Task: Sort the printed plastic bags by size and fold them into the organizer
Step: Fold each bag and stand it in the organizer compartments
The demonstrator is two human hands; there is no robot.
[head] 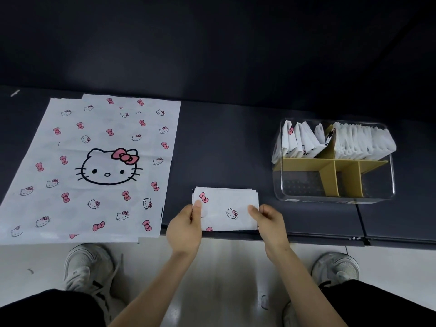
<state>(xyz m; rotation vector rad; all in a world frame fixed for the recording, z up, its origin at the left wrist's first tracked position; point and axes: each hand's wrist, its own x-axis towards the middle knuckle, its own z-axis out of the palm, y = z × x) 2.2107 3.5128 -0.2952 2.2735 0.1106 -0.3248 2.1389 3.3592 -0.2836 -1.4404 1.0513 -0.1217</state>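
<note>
**Hands grip a folded printed bag at the counter's near edge**

Left hand (185,228) and right hand (271,224) are both closed on one folded bag (226,208), which lies flat between them on the dark counter (224,142), close to its near edge. The bag's left edge is pinched by the left hand, with the thumb laid on top beside a pink bow print. The right edge is pinched in the same way by the right hand, its thumb on top and the fingers curled beneath. Several layers are seen stepped along the bag's far right corner.

Well to the left of the left hand, a stack of large bags (94,166) is spread flat and unfolded, printed with a big cat face, small faces and pink bows; its near edge overhangs the counter.

Beyond the right hand and further right, a clear organizer (391,175) is stood on the counter, parted by yellow dividers (330,171). Folded bags are packed upright in its far compartments: a looser group (299,140) on the side nearer the hands, a tight row (363,142) on the side farther from them.

Below the hands, a pale floor (224,267) and two light shoes (87,265) are seen.
</note>
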